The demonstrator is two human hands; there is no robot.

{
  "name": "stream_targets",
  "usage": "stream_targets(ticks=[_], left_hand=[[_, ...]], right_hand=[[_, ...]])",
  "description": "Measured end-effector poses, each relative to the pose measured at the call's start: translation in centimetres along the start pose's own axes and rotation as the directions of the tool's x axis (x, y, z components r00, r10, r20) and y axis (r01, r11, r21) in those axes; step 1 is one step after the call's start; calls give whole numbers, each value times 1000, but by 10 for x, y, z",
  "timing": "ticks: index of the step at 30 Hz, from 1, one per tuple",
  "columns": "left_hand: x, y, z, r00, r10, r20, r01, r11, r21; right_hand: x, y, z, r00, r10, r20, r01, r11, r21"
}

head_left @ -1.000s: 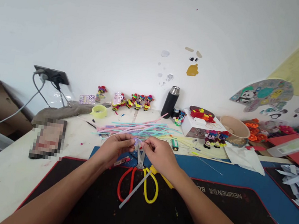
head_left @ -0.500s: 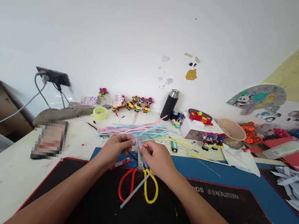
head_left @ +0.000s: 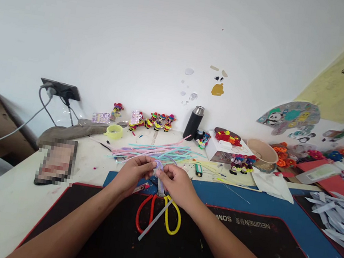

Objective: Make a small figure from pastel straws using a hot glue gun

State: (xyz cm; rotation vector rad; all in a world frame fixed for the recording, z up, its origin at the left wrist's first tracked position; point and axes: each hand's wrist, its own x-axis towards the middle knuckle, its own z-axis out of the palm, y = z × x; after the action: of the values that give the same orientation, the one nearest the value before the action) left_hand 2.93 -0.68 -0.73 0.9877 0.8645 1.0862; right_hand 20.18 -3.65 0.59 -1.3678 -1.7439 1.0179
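Observation:
My left hand (head_left: 134,171) and my right hand (head_left: 179,184) meet over the near part of the table, fingers pinched together on a small pale purple strip piece (head_left: 158,166) held between them. A long grey-lilac end of the strip (head_left: 154,221) hangs down over the black mat (head_left: 105,239). Directly under my hands lie scissors with one red and one yellow handle (head_left: 160,213). Behind my hands lies a bundle of pastel strips (head_left: 159,149).
A green lighter (head_left: 198,170), black flask (head_left: 193,122), small colourful figures (head_left: 157,120), a roll of yellow tape (head_left: 114,131) and a white box (head_left: 224,151) stand further back. Cut pale paper strips (head_left: 339,214) lie at the right. A wall socket with cables (head_left: 60,89) is at the left.
My hands have drawn slightly closer together around the small purple piece; the view has shifted a little. Nothing else on the table has moved.

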Motion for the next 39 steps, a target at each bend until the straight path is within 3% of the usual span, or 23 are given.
stream_targets(ticks=[8, 20, 28, 39], left_hand=[[-1, -2, 3, 1000, 20, -1, -20, 1000, -10], [-3, 0, 1, 992, -97, 83, 109, 983, -149], [-3, 8, -7, 971, -99, 217, 79, 992, 99], [-8, 14, -1, 958, -68, 279, 15, 983, 185]], right_hand=[[2, 2, 8, 998, 67, 5, -67, 986, 155], [2, 5, 6, 994, 34, -100, -19, 990, 143], [-4, 5, -2, 994, -27, -108, 23, 999, -43], [-6, 10, -2, 992, 2, -126, -10, 998, -62]])
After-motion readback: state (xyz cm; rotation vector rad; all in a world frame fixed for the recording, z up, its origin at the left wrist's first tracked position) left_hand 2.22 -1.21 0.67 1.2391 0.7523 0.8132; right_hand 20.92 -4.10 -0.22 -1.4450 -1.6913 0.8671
